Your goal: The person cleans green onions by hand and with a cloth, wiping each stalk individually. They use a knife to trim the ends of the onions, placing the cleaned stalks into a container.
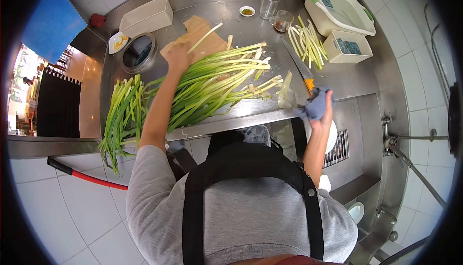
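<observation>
My left hand [179,56] reaches over a crumpled piece of brown paper [198,29] on the steel counter. Its fingers close on a scallion [206,37], whose pale end points up and to the right. Below and right of that hand lies a large heap of scallions [212,84], white ends to the right. My right hand [322,115] grips a bunched blue-grey cloth [314,103] near the counter's front edge. Just beyond the cloth is a knife [298,62] with an orange handle, its blade pointing away from me.
A separate scallion bunch [123,108] hangs over the front edge. Cut pale stalks [308,43] lie beside a cream bin [359,55] and a white tub [347,19]. Glasses [269,5], a sauce dish [247,11], a round metal container [126,60] and a long box [147,18] stand behind.
</observation>
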`<state>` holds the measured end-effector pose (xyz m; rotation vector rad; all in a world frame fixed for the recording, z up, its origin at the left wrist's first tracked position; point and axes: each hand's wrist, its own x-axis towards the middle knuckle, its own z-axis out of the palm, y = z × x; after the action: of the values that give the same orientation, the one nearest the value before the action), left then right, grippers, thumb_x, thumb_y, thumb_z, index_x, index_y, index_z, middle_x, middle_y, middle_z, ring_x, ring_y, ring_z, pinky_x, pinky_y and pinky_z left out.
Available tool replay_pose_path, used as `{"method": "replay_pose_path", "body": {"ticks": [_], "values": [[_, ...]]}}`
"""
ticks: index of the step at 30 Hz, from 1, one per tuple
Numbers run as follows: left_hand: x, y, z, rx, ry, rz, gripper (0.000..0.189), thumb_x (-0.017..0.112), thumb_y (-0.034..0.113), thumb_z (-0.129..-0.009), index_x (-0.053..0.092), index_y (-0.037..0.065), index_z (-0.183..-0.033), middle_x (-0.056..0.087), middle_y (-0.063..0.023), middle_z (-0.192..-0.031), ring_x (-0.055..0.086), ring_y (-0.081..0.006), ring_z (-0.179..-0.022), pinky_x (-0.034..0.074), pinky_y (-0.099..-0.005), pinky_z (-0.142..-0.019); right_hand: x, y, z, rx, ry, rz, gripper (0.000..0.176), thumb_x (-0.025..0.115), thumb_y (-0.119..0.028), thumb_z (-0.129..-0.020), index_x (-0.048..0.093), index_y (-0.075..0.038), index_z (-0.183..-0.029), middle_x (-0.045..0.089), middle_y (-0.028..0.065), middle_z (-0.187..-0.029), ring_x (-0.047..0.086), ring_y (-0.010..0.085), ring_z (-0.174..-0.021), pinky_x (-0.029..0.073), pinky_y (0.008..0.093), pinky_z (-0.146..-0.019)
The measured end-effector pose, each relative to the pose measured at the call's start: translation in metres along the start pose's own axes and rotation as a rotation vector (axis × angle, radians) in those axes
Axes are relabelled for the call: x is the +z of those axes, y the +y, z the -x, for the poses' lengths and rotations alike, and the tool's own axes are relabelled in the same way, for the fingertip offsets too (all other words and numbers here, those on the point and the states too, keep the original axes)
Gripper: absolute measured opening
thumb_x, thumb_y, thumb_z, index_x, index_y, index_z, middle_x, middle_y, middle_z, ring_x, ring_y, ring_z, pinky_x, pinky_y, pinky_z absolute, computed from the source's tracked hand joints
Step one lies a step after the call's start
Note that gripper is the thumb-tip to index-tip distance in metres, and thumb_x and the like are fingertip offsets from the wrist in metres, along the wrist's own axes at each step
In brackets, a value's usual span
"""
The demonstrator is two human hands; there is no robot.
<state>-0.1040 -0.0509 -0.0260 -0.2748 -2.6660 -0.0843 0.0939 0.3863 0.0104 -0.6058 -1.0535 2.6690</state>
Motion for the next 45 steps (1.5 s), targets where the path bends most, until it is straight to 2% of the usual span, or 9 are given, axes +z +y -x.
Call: {"method": "replay_pose_path", "body": {"ticks": [4, 8, 12, 16, 19, 30, 32, 39, 45], "values": [[0.017, 0.046, 0.010, 0.165, -0.421, 0.441, 0.018, 0.065, 0.022, -0.075, 0.065, 0.010, -0.089, 0.062, -0.0103, -0.094, 0.057, -0.0287, -0.090, 0.046, -0.0393, -0.075, 0.007, 0.019, 0.011, 0.085, -0.132, -0.102, 0.052, 0.046, -0.057, -0.085, 0.055, -0.011, -0.107, 0.060, 0.0050, -0.090, 0.055, 0.0197, -0.076, 0.041, 0.0293, -0.058], [0.025, 0.052, 0.016, 0.152, -0.314, 0.305, 0.013, 0.065, 0.019, -0.074, 0.064, 0.009, -0.082, 0.062, -0.0110, -0.090, 0.058, -0.0295, -0.088, 0.046, -0.0396, -0.073, 0.021, 0.028, 0.017, 0.135, -0.235, -0.236, 0.055, 0.045, -0.059, -0.084, 0.054, -0.010, -0.109, 0.059, 0.0066, -0.093, 0.054, 0.0193, -0.081, 0.040, 0.0289, -0.058], [0.010, 0.050, 0.006, 0.145, -0.361, 0.240, 0.018, 0.066, 0.021, -0.075, 0.060, 0.006, -0.083, 0.062, -0.0118, -0.085, 0.059, -0.0312, -0.083, 0.046, -0.0408, -0.071, 0.037, 0.038, 0.020, 0.145, -0.357, -0.337, 0.067, 0.044, -0.061, -0.084, 0.046, -0.006, -0.123, 0.056, 0.0107, -0.112, 0.056, 0.0254, -0.094, 0.047, 0.0395, -0.078], [-0.046, 0.067, -0.004, 0.025, -0.274, 0.509, 0.023, 0.067, 0.020, -0.076, 0.058, 0.005, -0.092, 0.063, -0.0135, -0.086, 0.062, -0.0298, -0.081, 0.047, -0.0391, -0.068, 0.043, 0.051, 0.013, 0.132, -0.451, -0.236, 0.063, 0.068, -0.021, -0.076, 0.040, -0.003, -0.129, 0.049, 0.0123, -0.126, 0.044, 0.0280, -0.119, 0.031, 0.0424, -0.104], [-0.095, 0.101, -0.006, 0.057, -0.058, 0.757, 0.024, 0.067, 0.018, -0.077, 0.058, 0.005, -0.095, 0.064, -0.0142, -0.088, 0.063, -0.0298, -0.079, 0.048, -0.0350, -0.066, 0.064, 0.066, 0.002, 0.283, -0.524, -0.228, 0.060, 0.066, -0.015, -0.076, 0.039, -0.003, -0.129, 0.049, 0.0140, -0.125, 0.044, 0.0275, -0.119, 0.034, 0.0422, -0.101], [-0.135, 0.149, 0.028, 0.180, -0.128, 1.178, 0.024, 0.064, 0.003, -0.071, 0.055, 0.000, -0.093, 0.063, -0.0146, -0.087, 0.063, -0.0244, -0.083, 0.048, -0.0336, -0.074, 0.164, 0.076, 0.011, 0.104, -0.418, 0.048, 0.027, 0.062, -0.016, -0.085, 0.056, -0.001, -0.107, 0.063, 0.0089, -0.097, 0.063, 0.0195, -0.087, 0.052, 0.0319, -0.077], [-0.142, 0.135, 0.034, 0.092, -0.243, 1.189, 0.016, 0.063, 0.005, -0.079, 0.056, -0.003, -0.092, 0.063, -0.0076, -0.085, 0.061, -0.0128, -0.083, 0.047, -0.0265, -0.078, 0.162, 0.065, 0.005, 0.097, -0.398, 0.124, 0.027, 0.061, -0.019, -0.085, 0.057, -0.001, -0.105, 0.064, 0.0081, -0.094, 0.063, 0.0185, -0.084, 0.052, 0.0314, -0.075], [-0.160, 0.097, 0.066, -0.130, -0.368, 1.289, 0.015, 0.065, 0.012, -0.082, 0.059, 0.001, -0.088, 0.062, -0.0034, -0.079, 0.057, -0.0098, -0.074, 0.047, -0.0259, -0.071, 0.130, 0.014, -0.049, -0.072, -0.363, -0.097, 0.027, 0.053, -0.021, -0.090, 0.053, -0.003, -0.111, 0.062, 0.0066, -0.096, 0.061, 0.0176, -0.084, 0.050, 0.0327, -0.079], [-0.168, 0.085, 0.055, -0.534, -0.269, 1.264, 0.018, 0.065, 0.015, -0.082, 0.058, 0.000, -0.089, 0.061, -0.0033, -0.076, 0.055, -0.0078, -0.071, 0.046, -0.0246, -0.068, 0.112, 0.017, -0.056, -0.039, -0.526, -0.273, 0.043, 0.042, -0.033, -0.094, 0.042, -0.003, -0.125, 0.050, 0.0156, -0.119, 0.048, 0.0297, -0.112, 0.036, 0.0448, -0.100]]}}
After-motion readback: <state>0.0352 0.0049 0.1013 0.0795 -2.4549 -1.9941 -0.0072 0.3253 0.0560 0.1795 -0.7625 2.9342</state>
